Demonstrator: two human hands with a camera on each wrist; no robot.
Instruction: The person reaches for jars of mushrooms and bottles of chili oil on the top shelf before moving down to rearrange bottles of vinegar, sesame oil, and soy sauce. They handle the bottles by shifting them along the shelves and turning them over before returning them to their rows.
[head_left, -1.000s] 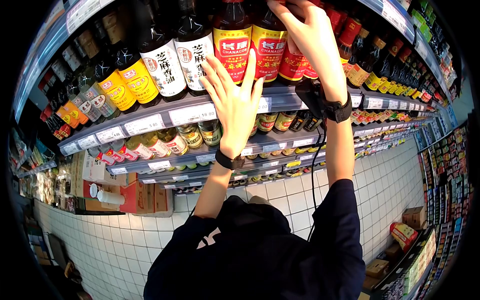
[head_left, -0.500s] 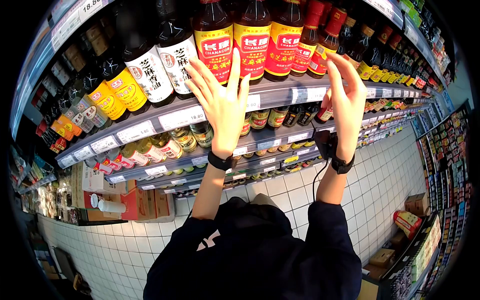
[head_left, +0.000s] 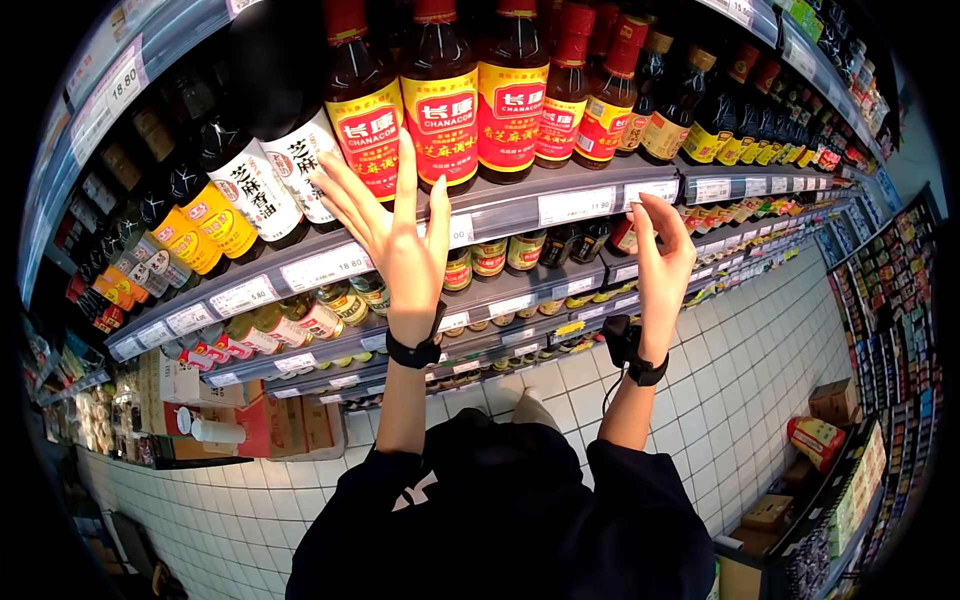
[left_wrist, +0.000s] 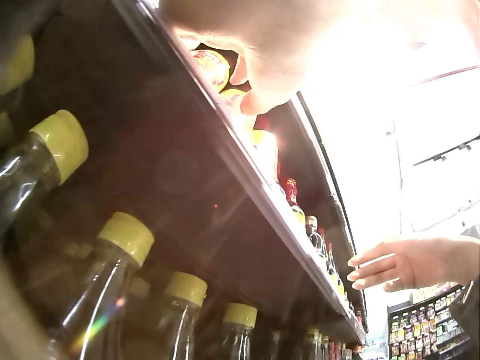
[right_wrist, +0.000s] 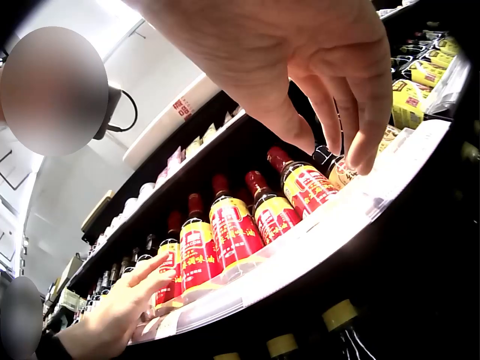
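Observation:
A row of sesame oil bottles with red and yellow labels (head_left: 440,120) stands upright along the shelf front. My left hand (head_left: 405,250) is spread before the leftmost of them, fingers straight, its fingertips overlapping that label and the white-labelled bottle beside it (head_left: 300,165). Nothing is held in it. Further right, my right hand (head_left: 662,265) hovers at the shelf edge by a price tag, fingers loosely bent and holding nothing. In the right wrist view, the right fingers (right_wrist: 364,135) hang in front of the row's right end, with the left hand (right_wrist: 124,304) at its other end.
Yellow-labelled bottles (head_left: 225,215) stand on the left, and darker sauce bottles (head_left: 680,115) continue rightward. Price tags line the shelf edge (head_left: 500,215). Jars (head_left: 490,258) sit on the shelf below. Cardboard boxes (head_left: 290,425) are stacked on the tiled floor (head_left: 400,510).
My right hand has left the top of a red-labelled bottle and come down to the shelf edge. The left hand stays spread, now slightly lower. The view has shifted right along the shelf.

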